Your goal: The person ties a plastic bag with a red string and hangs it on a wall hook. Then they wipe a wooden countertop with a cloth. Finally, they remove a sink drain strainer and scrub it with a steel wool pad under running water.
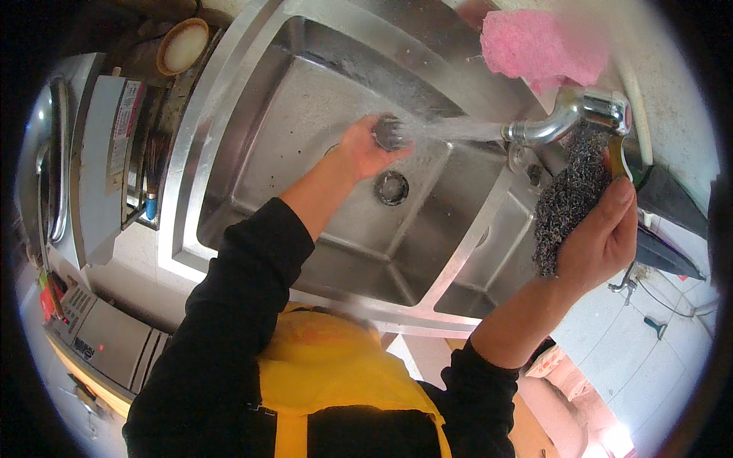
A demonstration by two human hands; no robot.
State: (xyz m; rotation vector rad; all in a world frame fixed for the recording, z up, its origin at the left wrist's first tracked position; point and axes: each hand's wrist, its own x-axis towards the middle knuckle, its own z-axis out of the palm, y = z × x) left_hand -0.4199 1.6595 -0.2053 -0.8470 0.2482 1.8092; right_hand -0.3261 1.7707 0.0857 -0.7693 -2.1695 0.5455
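Water runs from a chrome faucet [541,130] into the larger basin of a steel double sink [320,143]. My left hand [375,149] holds a small round cup-like thing [390,133] under the stream; splashing water blurs its shape. Near it, a round drain [391,188] shows in the basin floor. My right hand [601,240] is raised beside the faucet over the smaller basin, gripping a large steel-wool scourer [570,200]. A yellow, curved piece with a pale edge [618,160] shows at my right thumb; whether it joins the scourer I cannot tell.
A pink cloth [538,48] lies behind the faucet. A bowl of white contents [183,47] and a blue-handled brush [151,200] are left of the sink. A ridge [469,246] divides the basins. Dark specks lie on the larger basin's floor.
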